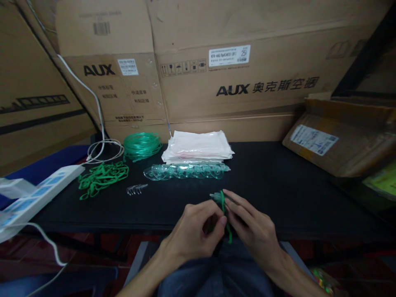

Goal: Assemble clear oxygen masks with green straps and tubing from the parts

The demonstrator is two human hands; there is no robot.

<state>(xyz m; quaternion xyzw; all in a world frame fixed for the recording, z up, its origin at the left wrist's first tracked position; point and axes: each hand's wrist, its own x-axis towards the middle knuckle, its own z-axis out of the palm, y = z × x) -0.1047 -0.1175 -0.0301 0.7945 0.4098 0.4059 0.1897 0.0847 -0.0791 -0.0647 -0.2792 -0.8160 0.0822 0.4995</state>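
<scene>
My left hand (196,227) is closed in a pinch on a green elastic strap (222,201), whose loose end hangs below the fingers. Beside it, my right hand (255,227) is closed round a translucent greenish plastic piece (215,196), mostly hidden by the fingers. The strap passes over this piece. Just beyond my hands lies a row of nested clear-green plastic masks (188,171). Further left is a loose heap of similar green straps (105,177). Several small clear or metallic strips (136,189) lie between the heap and my hands.
A coil of green tubing (142,145) and a stack of white packets (198,146) sit at the back of the black table (262,165). A white power strip (40,198) with cables lies left. Large cardboard (198,99) stands behind; an open carton (324,140) is right.
</scene>
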